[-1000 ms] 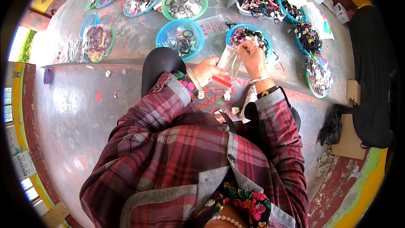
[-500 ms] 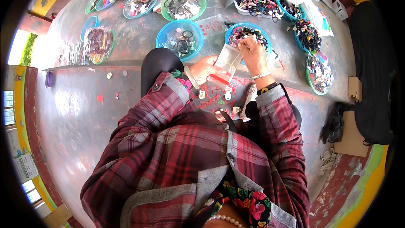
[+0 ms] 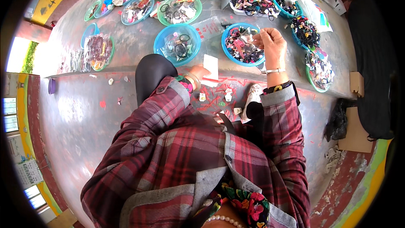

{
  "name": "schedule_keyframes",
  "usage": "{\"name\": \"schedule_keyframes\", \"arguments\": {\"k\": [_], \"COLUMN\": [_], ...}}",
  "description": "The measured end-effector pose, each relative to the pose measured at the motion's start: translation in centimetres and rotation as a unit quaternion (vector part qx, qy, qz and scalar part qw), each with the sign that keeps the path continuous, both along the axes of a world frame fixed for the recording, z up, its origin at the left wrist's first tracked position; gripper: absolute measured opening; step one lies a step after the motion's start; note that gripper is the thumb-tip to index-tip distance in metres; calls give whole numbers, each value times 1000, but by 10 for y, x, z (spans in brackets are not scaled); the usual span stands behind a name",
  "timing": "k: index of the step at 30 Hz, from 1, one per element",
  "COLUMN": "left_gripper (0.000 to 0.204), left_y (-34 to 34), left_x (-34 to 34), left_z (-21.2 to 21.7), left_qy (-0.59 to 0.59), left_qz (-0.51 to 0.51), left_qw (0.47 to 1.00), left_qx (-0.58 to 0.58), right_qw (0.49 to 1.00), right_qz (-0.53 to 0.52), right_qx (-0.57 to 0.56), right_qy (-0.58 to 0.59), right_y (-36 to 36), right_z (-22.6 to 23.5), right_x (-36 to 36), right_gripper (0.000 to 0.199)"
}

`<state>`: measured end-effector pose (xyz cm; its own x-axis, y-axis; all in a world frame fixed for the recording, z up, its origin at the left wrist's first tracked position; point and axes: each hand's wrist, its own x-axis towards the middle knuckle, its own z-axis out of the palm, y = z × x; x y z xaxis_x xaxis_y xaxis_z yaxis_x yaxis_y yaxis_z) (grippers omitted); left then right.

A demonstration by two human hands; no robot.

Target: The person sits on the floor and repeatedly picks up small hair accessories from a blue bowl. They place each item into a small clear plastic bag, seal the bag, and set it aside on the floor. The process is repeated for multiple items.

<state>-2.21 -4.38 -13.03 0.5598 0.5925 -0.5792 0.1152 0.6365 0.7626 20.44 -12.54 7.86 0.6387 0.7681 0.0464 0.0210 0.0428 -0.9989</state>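
Note:
My left hand (image 3: 198, 71) is closed on the edge of a small pale plastic bag (image 3: 211, 66) with a red strip at its near end. The bag is held low, in front of the raised step. My right hand (image 3: 273, 44) is raised at the right rim of a blue basket (image 3: 225, 53), its fingers pinched together. Whatever sits between those fingertips is too small to make out. Inside that basket lies a heap of small dark, pink and white hair ties (image 3: 242, 44).
Left of it stands another blue basket (image 3: 157, 50) with bagged black rings. Further baskets and a white tub (image 3: 249, 12) of hair ties spread over the grey surface. A clear printed bag (image 3: 209, 28) lies between. Red scraps (image 3: 216, 101) and white pieces litter the floor by my shoe (image 3: 254, 95).
My hands have drawn apart. The right moved off the bag, rightward to the basket's rim; the left shifted left and slightly down with the bag.

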Motion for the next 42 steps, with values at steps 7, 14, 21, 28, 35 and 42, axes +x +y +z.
{"name": "schedule_keyframes", "arguments": {"k": [7,14,21,28,35,42], "left_gripper": [27,47,41,59,18,17], "left_y": [27,44,9,-29,-4,-7], "left_x": [16,39,53,58,28,16], "left_z": [-75,-76,26,134,159,175], "left_qy": [92,65,-25,-275,-173,-135], "left_qz": [46,111,20,23,-8,-1], "left_qw": [992,960,988,936,873,978], "left_qx": [78,248,148,217,456,159], "right_qw": [992,969,936,912,902,973], "right_qz": [60,76,82,108,188,160], "right_qx": [-17,-9,7,-27,-152,-98], "right_qy": [110,234,342,394,358,136], "right_y": [-1,-2,1,8,10,8], "right_z": [-2,-11,-24,-35,-47,-30], "right_x": [-4,2,5,-5,-23,-18], "right_gripper": [8,9,12,13,13,32]}}
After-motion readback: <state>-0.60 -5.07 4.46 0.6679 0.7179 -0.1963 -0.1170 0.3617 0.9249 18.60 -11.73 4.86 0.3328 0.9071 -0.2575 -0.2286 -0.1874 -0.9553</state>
